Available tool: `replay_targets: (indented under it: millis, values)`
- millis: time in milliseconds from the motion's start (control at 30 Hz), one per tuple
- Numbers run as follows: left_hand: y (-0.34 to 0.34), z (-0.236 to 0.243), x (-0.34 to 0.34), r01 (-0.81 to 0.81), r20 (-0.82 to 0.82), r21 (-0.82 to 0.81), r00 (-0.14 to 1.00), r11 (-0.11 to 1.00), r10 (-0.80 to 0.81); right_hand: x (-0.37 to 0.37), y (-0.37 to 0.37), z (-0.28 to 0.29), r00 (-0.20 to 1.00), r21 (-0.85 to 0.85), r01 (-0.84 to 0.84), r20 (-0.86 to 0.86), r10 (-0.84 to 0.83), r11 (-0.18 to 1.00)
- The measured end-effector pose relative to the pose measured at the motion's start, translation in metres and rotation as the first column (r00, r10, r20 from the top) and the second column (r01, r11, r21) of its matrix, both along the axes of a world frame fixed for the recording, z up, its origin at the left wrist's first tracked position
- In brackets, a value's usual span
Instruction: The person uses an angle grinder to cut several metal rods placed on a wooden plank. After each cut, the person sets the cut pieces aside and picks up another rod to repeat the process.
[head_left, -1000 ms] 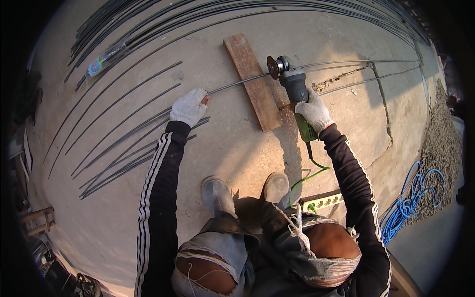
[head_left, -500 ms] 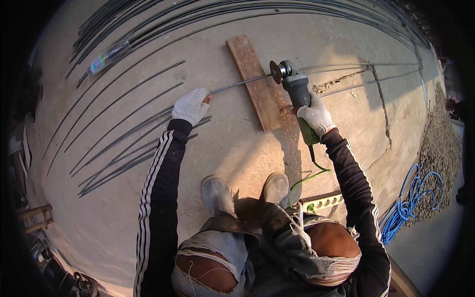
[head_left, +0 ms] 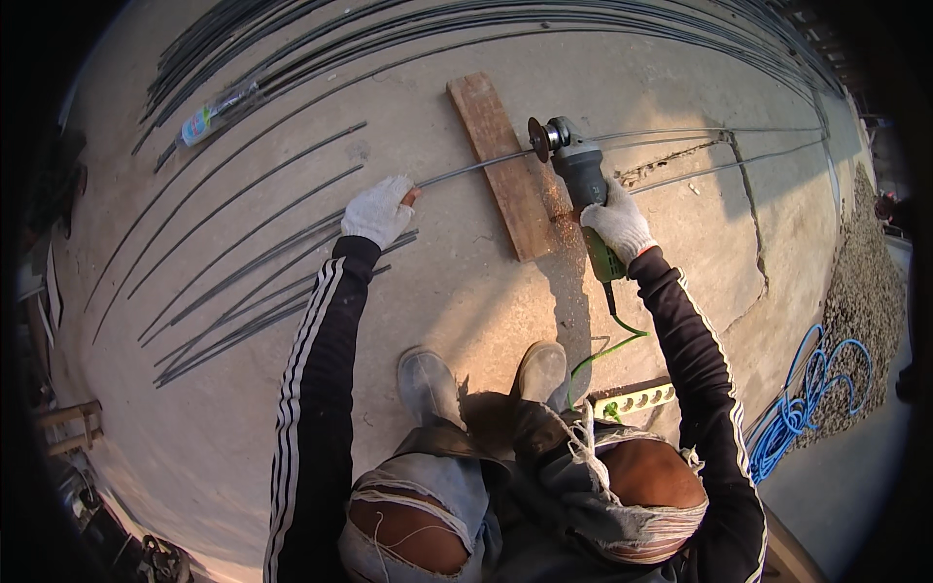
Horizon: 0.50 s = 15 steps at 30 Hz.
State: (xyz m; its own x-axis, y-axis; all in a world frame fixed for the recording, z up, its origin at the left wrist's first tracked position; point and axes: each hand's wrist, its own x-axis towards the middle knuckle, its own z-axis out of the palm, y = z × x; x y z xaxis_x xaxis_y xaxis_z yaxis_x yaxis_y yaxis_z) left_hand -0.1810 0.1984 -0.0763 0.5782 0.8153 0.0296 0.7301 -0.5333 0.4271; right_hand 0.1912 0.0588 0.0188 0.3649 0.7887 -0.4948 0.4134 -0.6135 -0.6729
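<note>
In a white knitted glove, my left hand (head_left: 378,211) is closed around a thin steel rod (head_left: 459,172). The rod runs to the right across a reddish-brown wooden plank (head_left: 498,160) on the floor. My gloved right hand (head_left: 620,222) grips the body of an angle grinder (head_left: 585,181), dark at the head and green toward the rear. Its cutting disc (head_left: 537,141) meets the rod just past the plank's right side. Orange sparks (head_left: 567,233) spray down toward my feet. A green cord (head_left: 619,330) trails from the tool's rear end.
Several cut rods (head_left: 248,262) lie to the left, and long rod bundles (head_left: 428,21) curve across the far side. A plastic bottle (head_left: 199,124) rests among them. Near my right knee sits a power strip (head_left: 637,398). Blue hose (head_left: 792,418) lies beside a gravel heap (head_left: 860,311) at right.
Both hands, the rod and the grinder stay almost in place. The spark stream looks finer and longer than before, and the view has shifted very slightly.
</note>
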Motion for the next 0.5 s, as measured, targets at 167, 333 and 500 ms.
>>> replay_targets:
  millis: [167, 333, 500]
  values:
    - [-0.001, -0.003, -0.001, -0.004, 0.03, 0.029, 1.0, 1.0, 0.003, 0.002, -0.002, -0.003, 1.0, -0.017, -0.008, 0.007, 0.008, 1.0]
    - [0.001, -0.003, -0.002, -0.003, 0.023, -0.005, 1.0, 1.0, 0.003, 0.006, -0.007, -0.011, 0.999, 0.026, -0.03, 0.021, 0.03, 0.999]
    - [0.001, -0.006, -0.003, 0.0, 0.038, 0.014, 0.999, 1.0, 0.0, 0.005, -0.009, -0.009, 1.0, 0.016, -0.02, 0.009, 0.02, 1.0]
